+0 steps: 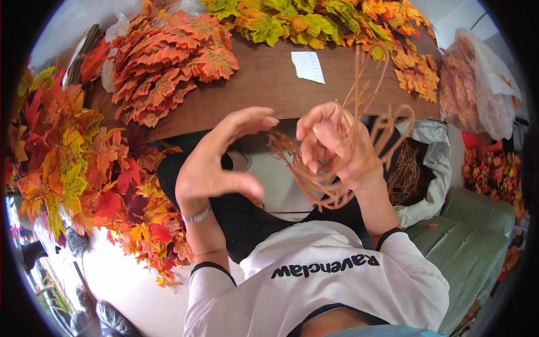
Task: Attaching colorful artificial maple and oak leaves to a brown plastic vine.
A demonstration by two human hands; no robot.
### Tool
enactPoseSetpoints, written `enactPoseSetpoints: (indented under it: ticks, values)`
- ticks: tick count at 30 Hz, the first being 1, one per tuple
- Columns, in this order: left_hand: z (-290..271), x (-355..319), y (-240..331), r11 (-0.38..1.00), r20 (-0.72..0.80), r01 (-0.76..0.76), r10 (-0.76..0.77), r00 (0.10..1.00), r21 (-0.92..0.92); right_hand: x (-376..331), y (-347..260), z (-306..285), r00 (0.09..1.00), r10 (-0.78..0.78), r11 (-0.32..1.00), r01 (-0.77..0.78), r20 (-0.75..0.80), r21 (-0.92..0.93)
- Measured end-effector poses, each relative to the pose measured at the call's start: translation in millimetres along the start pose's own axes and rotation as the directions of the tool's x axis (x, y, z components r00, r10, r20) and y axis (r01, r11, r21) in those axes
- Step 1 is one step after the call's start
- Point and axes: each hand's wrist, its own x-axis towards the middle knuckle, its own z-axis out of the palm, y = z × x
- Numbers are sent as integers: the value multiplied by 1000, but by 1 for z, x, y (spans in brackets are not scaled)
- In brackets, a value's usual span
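Note:
A bent brown artificial vine stem [334,197], with long looping branches, is gripped by my right hand [339,146]. Its loops rise above the fingers and also hang below them, over my lap. My left hand [222,154] is raised to the left of the stem, thumb and fingers spread, with nothing between them. A gap separates it from the stem's nearest twigs. Both hands are just off the near edge of the brown table [252,84].
Orange-red artificial leaves [174,56] are stacked on the table's left, green-yellow ones [297,22] along the back. A paper slip [307,67] lies between. Leaf garlands [106,168] hang at left. At right are a white sack [438,168] of brown stems and a green padded seat [466,241].

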Motion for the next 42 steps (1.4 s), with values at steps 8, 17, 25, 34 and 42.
enactPoseSetpoints:
  ticks: [8, 17, 25, 34, 42]
  values:
    - [79, 13, 3, 955, -335, -103, 198, 921, 279, 2, 16, 4, 942, -251, 967, 253, -223, -23]
    - [34, 37, -18, 838, -262, -107, -44, 964, -535, 10, 11, -19, 960, -234, 972, 229, -154, -46]
    - [30, 51, -28, 880, -157, -61, -15, 988, -472, 36, 14, -19, 937, -335, 936, 342, -96, 77]
    - [23, 43, -35, 868, -178, -165, 91, 980, -468, 40, 29, -44, 890, -343, 934, 358, -300, -3]
    - [38, 41, -22, 900, -80, -36, 78, 994, 435, 43, 22, -38, 928, -232, 973, 226, -292, -54]
